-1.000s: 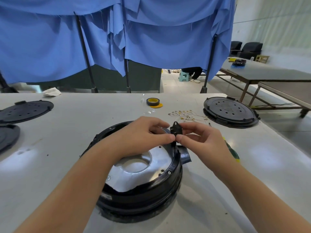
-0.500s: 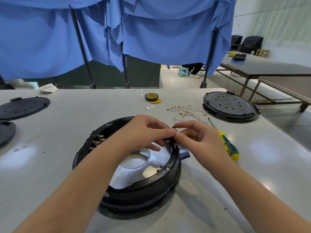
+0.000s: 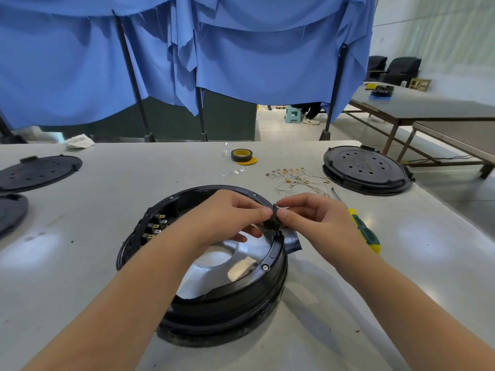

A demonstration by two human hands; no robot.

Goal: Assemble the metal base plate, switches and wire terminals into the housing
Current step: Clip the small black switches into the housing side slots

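The round black housing (image 3: 214, 298) sits on the table (image 3: 401, 290), stiff and likely heavy enough to stay put; the shiny metal plate (image 3: 214, 266) lies inside it; at its right rim the left hand (image 3: 227, 218) and right hand (image 3: 313, 218) pinch a small black switch (image 3: 272, 220) between fingertips; light, rigid, best held by its sides.

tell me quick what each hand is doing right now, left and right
Left hand: fingers pinch the small black switch over the housing rim.
Right hand: pinches the same switch from the other side.
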